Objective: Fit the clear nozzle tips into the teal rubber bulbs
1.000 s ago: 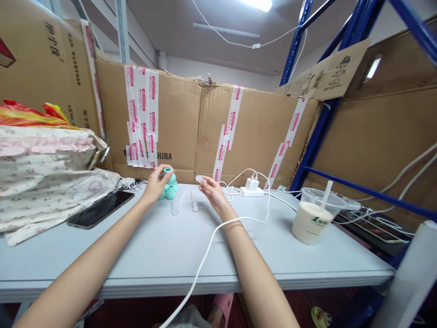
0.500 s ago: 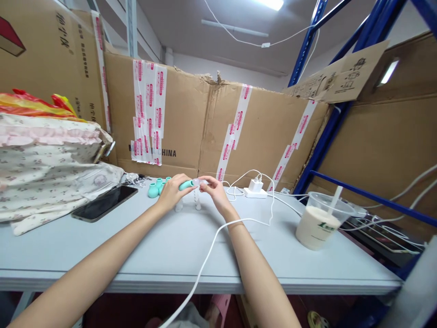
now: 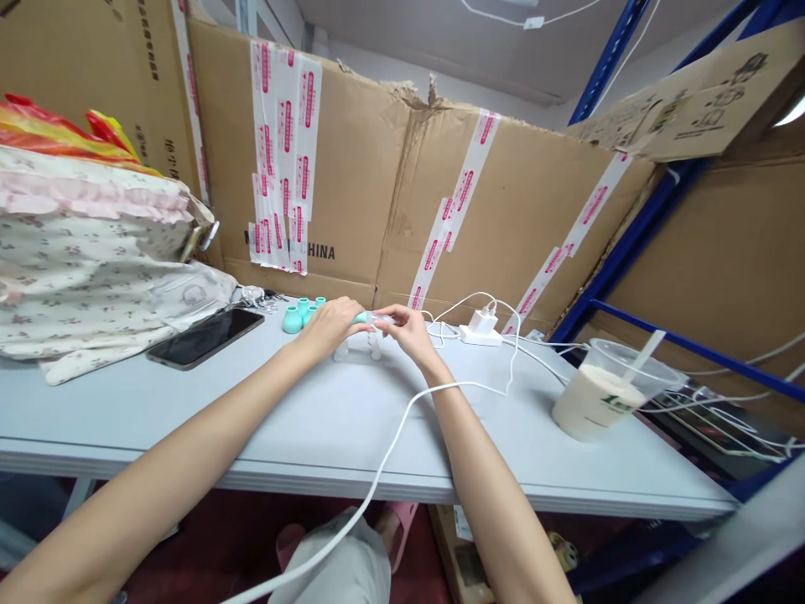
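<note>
My left hand (image 3: 333, 325) is closed round a small teal piece (image 3: 360, 318), most of it hidden by the fingers. My right hand (image 3: 406, 327) pinches a small translucent white part (image 3: 380, 320) that meets the end of the teal piece. What kind of things these are, I cannot make out. Just below the hands, small clear pieces (image 3: 375, 348) stand on the grey table (image 3: 377, 419). Several teal bulb-shaped pieces with narrow necks (image 3: 293, 320) sit beyond my left hand.
A black phone (image 3: 206, 337) lies at left beside a floral cloth bag (image 3: 94, 243). A white charger (image 3: 483, 324) with cables stands behind my right hand. At right is a drink cup with a straw (image 3: 597, 403). A white cable (image 3: 402, 419) crosses the right forearm. Cardboard (image 3: 352, 168) walls the back.
The camera view has tilted down and shifted left. Both hands stay together at the same spot on the table, and less of the teal piece shows between them.
</note>
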{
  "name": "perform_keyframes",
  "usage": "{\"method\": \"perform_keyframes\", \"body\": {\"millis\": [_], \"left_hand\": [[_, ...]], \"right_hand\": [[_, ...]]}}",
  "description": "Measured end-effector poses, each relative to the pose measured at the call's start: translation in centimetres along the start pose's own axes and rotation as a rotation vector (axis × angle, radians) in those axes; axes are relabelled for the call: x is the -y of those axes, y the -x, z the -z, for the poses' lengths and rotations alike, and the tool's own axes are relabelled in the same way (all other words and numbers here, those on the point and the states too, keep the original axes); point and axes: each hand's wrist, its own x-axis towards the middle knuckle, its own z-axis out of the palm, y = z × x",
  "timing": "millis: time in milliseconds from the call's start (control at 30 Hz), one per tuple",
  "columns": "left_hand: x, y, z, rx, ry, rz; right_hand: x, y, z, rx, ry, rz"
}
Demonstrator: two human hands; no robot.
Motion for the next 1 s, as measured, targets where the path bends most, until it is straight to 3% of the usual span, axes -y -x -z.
{"method": "perform_keyframes", "body": {"millis": [433, 867, 1000], "left_hand": [[-0.7, 0.0, 0.5, 0.111, -0.075, -0.051], [-0.6, 0.1, -0.3, -0.017, -0.085, -0.047], [-0.7, 0.1, -0.4, 0.017, -0.106, -0.057]], "right_hand": [[0.3, 0.4, 0.4, 0.093, 0.137, -0.052], [-0.4, 0.2, 0.2, 0.028, 0.155, -0.031], [-1.0, 0.3, -0.1, 0.026, 0.182, -0.01]]}}
